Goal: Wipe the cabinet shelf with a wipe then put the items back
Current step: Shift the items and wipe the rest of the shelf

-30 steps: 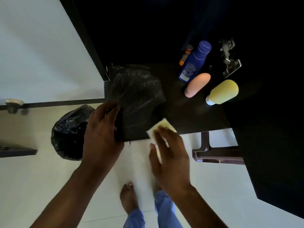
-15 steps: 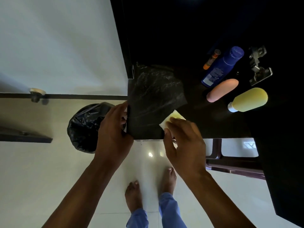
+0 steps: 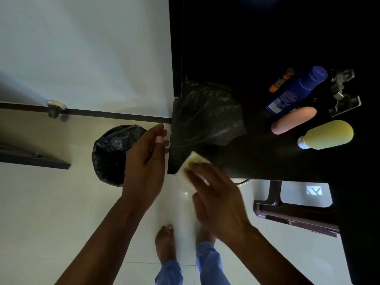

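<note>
Under our right hand (image 3: 218, 199) lies the dark cabinet shelf (image 3: 257, 161), broad and rigid, so we judge it will take firm pressure. Near its front left corner sits the wipe (image 3: 192, 161), thin, soft and light, best held flat beneath spread fingers, as ours press it now. Our left hand (image 3: 145, 161) hangs loosely open just beside the shelf's edge, holding nothing.

Left hand (image 3: 144, 161): fingers loosely extended, holding nothing.
Right hand (image 3: 218, 198): fingers flat, palm down, blurred.
</note>
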`<state>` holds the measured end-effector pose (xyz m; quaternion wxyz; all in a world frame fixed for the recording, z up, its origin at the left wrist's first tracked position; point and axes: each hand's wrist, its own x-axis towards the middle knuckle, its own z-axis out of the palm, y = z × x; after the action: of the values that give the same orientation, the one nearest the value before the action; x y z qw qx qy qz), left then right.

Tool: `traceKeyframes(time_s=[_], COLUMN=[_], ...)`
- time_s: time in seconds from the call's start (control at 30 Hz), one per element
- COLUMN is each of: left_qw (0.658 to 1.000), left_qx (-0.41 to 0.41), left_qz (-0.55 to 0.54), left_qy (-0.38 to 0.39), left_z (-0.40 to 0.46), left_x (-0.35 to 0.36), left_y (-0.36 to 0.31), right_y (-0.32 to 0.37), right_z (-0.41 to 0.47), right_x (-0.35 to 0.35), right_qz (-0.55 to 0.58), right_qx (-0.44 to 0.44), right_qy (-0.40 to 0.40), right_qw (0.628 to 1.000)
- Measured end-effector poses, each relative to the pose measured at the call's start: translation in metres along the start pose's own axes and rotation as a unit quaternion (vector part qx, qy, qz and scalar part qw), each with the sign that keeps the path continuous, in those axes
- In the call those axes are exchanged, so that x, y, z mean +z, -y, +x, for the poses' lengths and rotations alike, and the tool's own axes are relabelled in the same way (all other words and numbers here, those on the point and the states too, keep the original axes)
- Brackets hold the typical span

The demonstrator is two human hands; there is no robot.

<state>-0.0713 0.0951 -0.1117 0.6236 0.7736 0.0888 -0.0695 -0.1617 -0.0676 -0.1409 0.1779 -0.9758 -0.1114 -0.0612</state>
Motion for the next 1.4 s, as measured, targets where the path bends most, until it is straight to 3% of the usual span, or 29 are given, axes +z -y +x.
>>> traceKeyframes(time_s=[0.17, 0.4, 0.53, 0.77, 0.97, 1.27, 1.4], left_qw=[1.0, 0.999, 0.997, 0.994, 0.986, 0.984, 0.985], left_qx=[0.006, -0.016, -0.04, -0.063, -0.093, -0.113, -0.115], left_qz=[-0.001, -0.044, -0.068, -0.088, -0.13, -0.128, -0.119], left_qy=[-0.002, -0.016, -0.017, -0.02, -0.05, -0.053, -0.05], left_z=[0.002, 0.001, 0.002, 0.005, 0.008, 0.009, 0.006], left_x=[0.003, 0.007, 0.007, 0.013, 0.012, 0.007, 0.008], left_y=[-0.006, -0.007, -0.003, -0.006, -0.004, 0.006, 0.01], right_y=[-0.016, 0.016, -0.006, -0.025, -0.012, 0.001, -0.004], right_z=[0.022, 0.05, 0.031, 0.096, 0.134, 0.029, 0.05], right_x=[-0.007, 0.011, -0.001, 0.002, 0.021, 0.005, 0.007], right_qz=[-0.012, 0.046, 0.054, 0.021, 0.043, 0.031, 0.045], right_qx=[0.133, 0.003, -0.056, 0.044, 0.01, -0.062, -0.065], right_qy=[-0.035, -0.002, 0.015, -0.032, -0.039, 0.058, 0.054], right_qw=[0.991, 0.999, 0.997, 0.998, 0.998, 0.996, 0.995])
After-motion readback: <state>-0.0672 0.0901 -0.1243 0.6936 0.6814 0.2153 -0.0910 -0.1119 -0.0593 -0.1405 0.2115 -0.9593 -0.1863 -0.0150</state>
